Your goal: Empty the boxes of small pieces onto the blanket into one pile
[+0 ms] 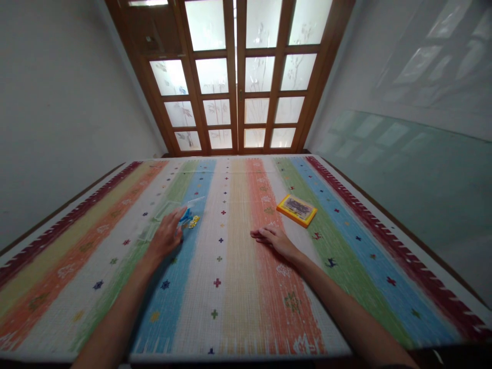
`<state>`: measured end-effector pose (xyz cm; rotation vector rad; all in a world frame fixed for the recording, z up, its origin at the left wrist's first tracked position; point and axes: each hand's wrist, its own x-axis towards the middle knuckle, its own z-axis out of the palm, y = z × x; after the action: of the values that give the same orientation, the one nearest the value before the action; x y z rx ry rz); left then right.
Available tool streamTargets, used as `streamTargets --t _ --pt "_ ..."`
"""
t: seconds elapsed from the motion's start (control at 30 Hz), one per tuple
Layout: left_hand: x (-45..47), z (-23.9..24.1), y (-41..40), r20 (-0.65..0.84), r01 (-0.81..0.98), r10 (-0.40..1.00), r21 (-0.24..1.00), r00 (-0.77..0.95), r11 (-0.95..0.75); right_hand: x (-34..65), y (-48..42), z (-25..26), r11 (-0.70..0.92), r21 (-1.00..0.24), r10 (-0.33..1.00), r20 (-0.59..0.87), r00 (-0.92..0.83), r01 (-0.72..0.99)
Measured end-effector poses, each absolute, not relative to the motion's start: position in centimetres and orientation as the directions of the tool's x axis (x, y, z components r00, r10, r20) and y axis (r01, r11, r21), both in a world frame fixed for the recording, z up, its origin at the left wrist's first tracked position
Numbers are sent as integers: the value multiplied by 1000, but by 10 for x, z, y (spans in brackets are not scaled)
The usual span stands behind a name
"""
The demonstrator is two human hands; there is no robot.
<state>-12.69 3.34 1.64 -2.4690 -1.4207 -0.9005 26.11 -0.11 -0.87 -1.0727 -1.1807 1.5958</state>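
My left hand [168, 234] rests on a striped mat [230, 287], fingers stretched toward a clear plastic bag [169, 212] with small blue and yellow pieces [190, 219] at its mouth; the fingertips touch the blue piece. My right hand [273, 239] lies flat on the orange stripe, fingers together and pointing left, holding nothing. A yellow-framed puzzle board [296, 209] lies on the mat just beyond and right of that hand.
The striped mat covers a raised surface whose front edge is near me. White walls stand on the left and right. A wooden double door [236, 77] with frosted panes closes the far end.
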Motion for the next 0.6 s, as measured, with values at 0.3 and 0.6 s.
streamTargets --t 0.3,0.6 --pt "-123 21 25 523 788 756 231 394 -571 260 -4 -5 -159 -982 957 -128 -261 -101" --pt "-129 37 23 493 793 765 216 415 -570 259 -3 -7 -132 -988 962 -110 -248 -75"
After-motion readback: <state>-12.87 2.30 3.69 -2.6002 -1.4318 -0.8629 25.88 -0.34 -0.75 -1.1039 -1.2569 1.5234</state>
